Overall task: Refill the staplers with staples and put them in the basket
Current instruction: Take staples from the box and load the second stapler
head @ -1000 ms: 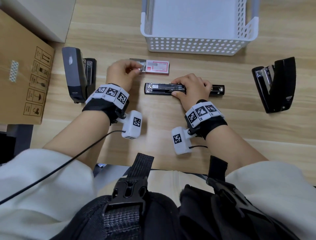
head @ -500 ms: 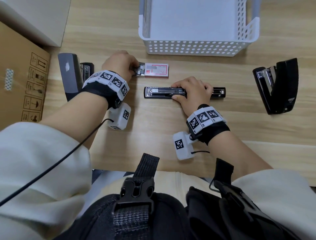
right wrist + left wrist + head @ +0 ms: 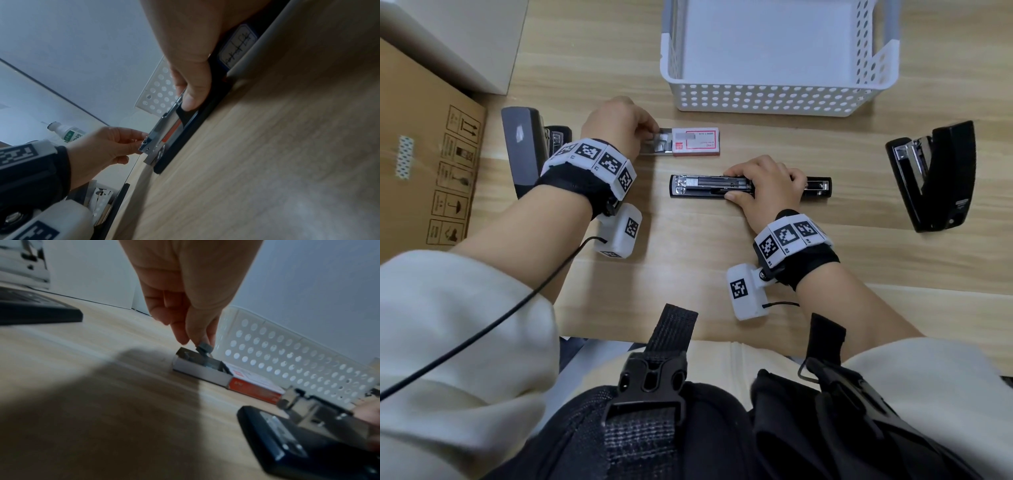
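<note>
A black stapler (image 3: 709, 186) lies opened flat on the wooden table, its metal staple channel facing up. My right hand (image 3: 763, 192) grips it at the middle, thumb on the near side (image 3: 192, 99). Behind it lies a red and white staple box (image 3: 697, 141) with its grey tray (image 3: 200, 366) slid out to the left. My left hand (image 3: 619, 125) reaches into that tray and its fingertips pinch a small strip of staples (image 3: 204, 348) just above the tray. The white perforated basket (image 3: 774, 97) stands behind the box.
A grey stapler (image 3: 522, 150) lies at the left under my left wrist, and a black stapler (image 3: 935, 174) lies half open at the right. A cardboard box (image 3: 424, 154) sits at the far left. A small bottle (image 3: 65, 132) stands further off.
My left hand has moved from the tray's end down into the tray and has taken up a strip of staples. My right hand has stayed on the open stapler.
</note>
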### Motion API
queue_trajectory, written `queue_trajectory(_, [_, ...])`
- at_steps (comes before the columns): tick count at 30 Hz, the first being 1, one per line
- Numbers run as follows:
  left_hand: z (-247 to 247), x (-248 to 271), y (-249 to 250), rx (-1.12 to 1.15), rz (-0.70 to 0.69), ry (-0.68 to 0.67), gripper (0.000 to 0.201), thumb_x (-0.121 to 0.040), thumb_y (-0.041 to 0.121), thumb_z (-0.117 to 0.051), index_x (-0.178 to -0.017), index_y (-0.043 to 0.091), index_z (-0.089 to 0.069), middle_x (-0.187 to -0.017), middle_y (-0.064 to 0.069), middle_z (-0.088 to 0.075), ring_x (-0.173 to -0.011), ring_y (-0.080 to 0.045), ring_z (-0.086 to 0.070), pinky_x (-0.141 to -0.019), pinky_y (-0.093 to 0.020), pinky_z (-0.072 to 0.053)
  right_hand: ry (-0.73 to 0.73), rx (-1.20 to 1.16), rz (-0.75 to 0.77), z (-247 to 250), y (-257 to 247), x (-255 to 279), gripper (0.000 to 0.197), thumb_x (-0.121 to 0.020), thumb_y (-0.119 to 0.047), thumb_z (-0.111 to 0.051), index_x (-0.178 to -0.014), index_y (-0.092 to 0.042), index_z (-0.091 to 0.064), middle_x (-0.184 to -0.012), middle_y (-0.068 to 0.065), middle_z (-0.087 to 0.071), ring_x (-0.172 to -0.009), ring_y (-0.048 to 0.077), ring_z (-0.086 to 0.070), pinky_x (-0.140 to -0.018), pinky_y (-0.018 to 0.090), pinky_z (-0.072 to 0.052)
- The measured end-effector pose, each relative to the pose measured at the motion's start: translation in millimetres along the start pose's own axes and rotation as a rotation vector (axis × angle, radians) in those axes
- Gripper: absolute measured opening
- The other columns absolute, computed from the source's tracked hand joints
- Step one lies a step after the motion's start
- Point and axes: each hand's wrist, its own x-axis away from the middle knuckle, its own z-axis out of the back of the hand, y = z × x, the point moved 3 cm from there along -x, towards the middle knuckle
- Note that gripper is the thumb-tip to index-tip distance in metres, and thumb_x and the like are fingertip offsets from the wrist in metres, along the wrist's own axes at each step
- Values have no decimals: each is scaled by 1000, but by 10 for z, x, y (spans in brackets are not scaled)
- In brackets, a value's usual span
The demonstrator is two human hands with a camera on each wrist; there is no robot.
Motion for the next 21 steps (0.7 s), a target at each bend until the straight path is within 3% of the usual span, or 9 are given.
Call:
queue_trajectory(3, [-24, 68, -5, 62, -58, 122, 20, -87, 8, -53, -98, 18, -66, -107, -5, -56, -97, -24, -55, -83, -30, -41, -3, 2, 0, 1, -2, -4, 26, -82, -34, -64, -107, -35, -62, -112, -10, -55, -111, 12, -45, -100, 30, -11])
queue_trajectory(6, [-32, 125, 3, 119, -73, 155, 16, -88, 14, -51, -96, 15, -64, -109, -7, -62, -100, -26, -57, -83, -30, -42, -11, 2, 0, 3, 0, -5, 26, -82, -34, -64, -108, -35, -62, -113, -10, -55, -111, 12, -45, -100, 30, -11])
queue_trajectory(10, [-53, 133, -1, 199, -50, 181, 15, -87, 17, -51, -98, 16, -62, -97, -4, -66, -92, -21, -58, -77, -26, -41, -15, -4, 2, 2, 4, -3, 26, -82, -34, -63, -108, -35, -62, -113, -9, -55, -111, 13, -45, -100, 30, -11])
queue_trajectory(16, [-71, 133, -32, 308, -63, 146, 12, -78, 11, -62, -89, 15, -65, -86, 2, -60, -82, -12, -55, -81, -26, -47, -3, -14, -2, 1, 3, 0, 26, -81, -34, -64, -107, -34, -62, -112, -9, -56, -111, 12, -45, -101, 30, -11])
queue_trajectory(18, [-69, 143, -39, 342, -61, 137, 17, -74, 7, -66, -87, 18, -66, -84, 3, -62, -79, -12, -57, -78, -24, -48, 2, -25, -2, 3, 2, 0, 26, -81, -33, -65, -106, -34, -63, -111, -9, -56, -110, 12, -45, -101, 30, -11])
queue_trajectory(21, [-52, 162, -24, 412, -58, 134, 32, -71, 4, -71, -99, 19, -68, -90, 2, -64, -76, -8, -58, -79, -16, -48, 1, -24, 0, 2, 2, -1, 26, -81, -33, -65, -106, -34, -62, -111, -10, -56, -110, 11, -45, -99, 28, -10])
